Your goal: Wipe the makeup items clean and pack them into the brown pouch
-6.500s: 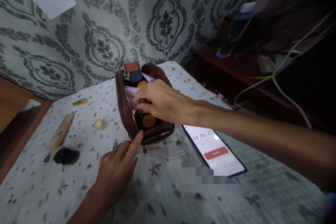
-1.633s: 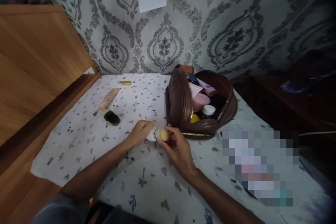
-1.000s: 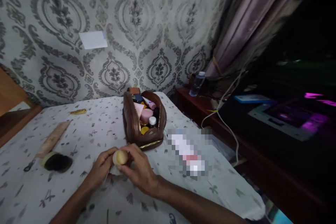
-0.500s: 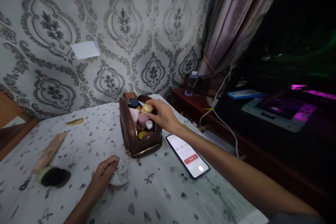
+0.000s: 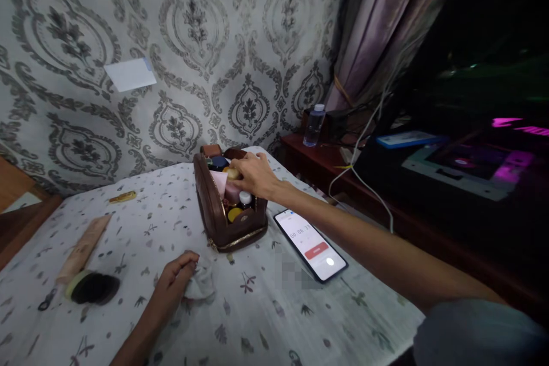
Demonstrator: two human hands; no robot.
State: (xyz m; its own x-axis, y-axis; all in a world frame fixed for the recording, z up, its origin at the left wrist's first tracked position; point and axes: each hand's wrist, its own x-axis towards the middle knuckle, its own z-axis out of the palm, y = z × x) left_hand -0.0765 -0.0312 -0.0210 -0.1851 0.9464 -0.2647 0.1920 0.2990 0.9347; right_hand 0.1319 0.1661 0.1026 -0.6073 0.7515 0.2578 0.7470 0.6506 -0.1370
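Observation:
My right hand (image 5: 256, 174) reaches into the open brown toiletry bag (image 5: 234, 237), its fingers closed round a small pale-gold round jar (image 5: 233, 174). Around that jar inside the bag are a pink container (image 5: 232, 193), a white-capped bottle (image 5: 245, 199), a yellow round lid (image 5: 234, 215) and a dark blue item (image 5: 220, 162). My left hand (image 5: 178, 273) is closed on a crumpled white cloth (image 5: 201, 285), which rests on the patterned sheet in front of the bag.
A phone (image 5: 311, 246) showing a running timer lies right of the bag, under my right forearm. To the left are a peach tube (image 5: 83, 249), a round container with a black top (image 5: 92, 287) and a small gold item (image 5: 123, 197). A water bottle (image 5: 314, 127) stands on the side table.
My right hand has lowered the pale-gold jar deeper into the bag, among the other items. The left hand stays on the cloth. The camera view has shifted slightly.

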